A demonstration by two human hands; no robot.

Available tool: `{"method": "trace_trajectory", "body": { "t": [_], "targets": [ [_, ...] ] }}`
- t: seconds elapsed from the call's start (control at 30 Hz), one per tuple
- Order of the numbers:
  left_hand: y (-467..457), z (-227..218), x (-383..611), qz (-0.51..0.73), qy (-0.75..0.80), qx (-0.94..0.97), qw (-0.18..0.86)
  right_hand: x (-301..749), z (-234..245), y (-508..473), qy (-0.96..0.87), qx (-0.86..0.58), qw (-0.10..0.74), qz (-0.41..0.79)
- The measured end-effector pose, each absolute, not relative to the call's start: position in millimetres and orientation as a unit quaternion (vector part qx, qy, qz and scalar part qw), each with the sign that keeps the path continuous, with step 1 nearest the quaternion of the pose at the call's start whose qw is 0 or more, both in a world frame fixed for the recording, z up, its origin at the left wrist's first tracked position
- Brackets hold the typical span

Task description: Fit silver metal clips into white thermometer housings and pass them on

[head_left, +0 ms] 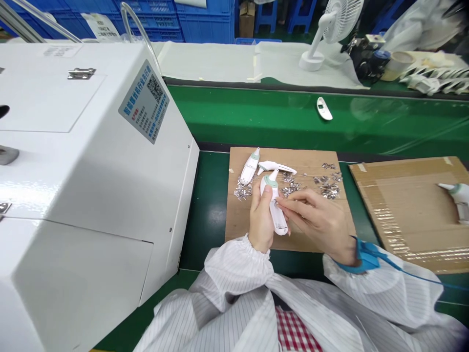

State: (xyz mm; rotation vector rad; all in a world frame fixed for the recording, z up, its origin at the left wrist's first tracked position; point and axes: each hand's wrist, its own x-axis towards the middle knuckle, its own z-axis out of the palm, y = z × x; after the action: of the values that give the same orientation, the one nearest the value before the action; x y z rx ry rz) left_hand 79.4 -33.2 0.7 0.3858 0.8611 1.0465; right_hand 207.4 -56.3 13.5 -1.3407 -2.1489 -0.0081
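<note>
My left hand (261,220) is shut around a white plastic handheld device (278,220) with a pale green collar, probably an ear thermometer. My right hand (311,222) reaches across from the right, its fingertips pinched against the device's side. Whether a small part lies between them is hidden. Both hands are above a brown cardboard sheet (242,230) scattered with shiny metal scraps (329,187). Just above my hands lie a similar white device (249,167) and a white plastic piece (276,167). A blue wrist strap (366,259) circles my right wrist.
A large white machine (91,171) fills the left side. A second cardboard sheet (410,215) on the right holds another white device (456,198). Beyond is a green conveyor belt (256,112) carrying a white shell (324,108), with blue crates (154,24) and a white fan (330,29) behind.
</note>
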Motion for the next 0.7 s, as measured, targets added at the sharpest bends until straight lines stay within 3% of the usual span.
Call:
{"method": "trace_trajectory", "body": {
  "t": [0.3, 0.43, 0.7],
  "targets": [
    [-30, -16, 42, 0.408, 0.411, 0.066, 0.813, 218, 1, -45, -0.858, -0.424, 0.171, 0.234],
    [-28, -18, 10, 0.498, 0.436, 0.044, 0.748, 202, -16, -11, -0.795, -0.549, 0.135, 0.219],
    [-37, -26, -9, 0.515, 0.450, 0.034, 0.729, 170, -34, 24, -0.795, -0.569, 0.011, 0.211]
  ]
}}
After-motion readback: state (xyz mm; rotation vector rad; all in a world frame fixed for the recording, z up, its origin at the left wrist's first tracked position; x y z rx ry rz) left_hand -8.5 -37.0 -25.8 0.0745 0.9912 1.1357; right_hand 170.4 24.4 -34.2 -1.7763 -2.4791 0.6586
